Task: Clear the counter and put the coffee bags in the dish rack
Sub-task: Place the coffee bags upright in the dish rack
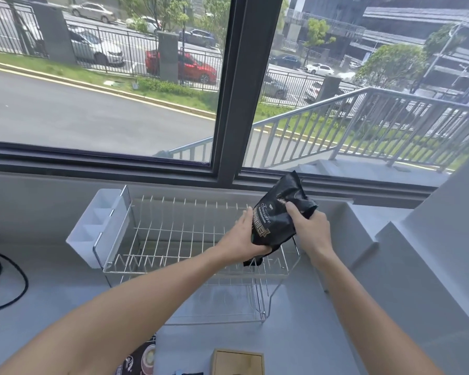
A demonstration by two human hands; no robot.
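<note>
A black coffee bag (278, 212) with gold lettering is held over the right end of the wire dish rack (173, 236). My left hand (244, 239) grips its lower left side. My right hand (309, 226) pinches its right edge. The bag is tilted, and its lower corner dips between the rack's wires at the front right. Another dark coffee bag (140, 359) with a cup picture lies on the counter at the bottom edge, partly hidden by my left forearm.
A white cutlery holder (98, 226) hangs on the rack's left side. A black cable (8, 282) loops on the grey counter at far left. A wooden box (238, 362) sits at the bottom edge. A window runs behind the rack; a raised grey ledge stands right.
</note>
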